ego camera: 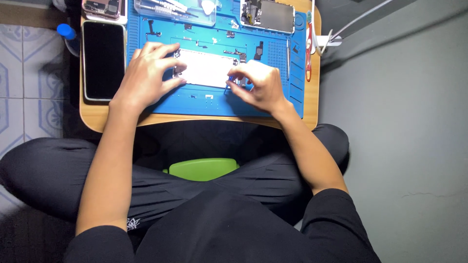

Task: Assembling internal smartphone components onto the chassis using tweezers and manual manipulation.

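An opened phone body (pixel 208 68) with a pale inner plate lies on a blue repair mat (pixel 195 100). My left hand (pixel 146 75) rests flat on the mat and steadies the phone's left end with its fingertips. My right hand (pixel 256 85) is at the phone's right end, fingers pinched on a small blue-handled tool (pixel 228 84) whose tip points down at the phone's lower right corner. Tiny dark parts lie scattered on the mat above the phone.
A black phone screen (pixel 103 59) lies face up at the left of the small wooden table (pixel 97 114). Another opened phone (pixel 268 14), a clear tray of tools (pixel 175 9) and a red-handled tool (pixel 308 48) sit along the far and right edges. Green stool (pixel 202 168) below.
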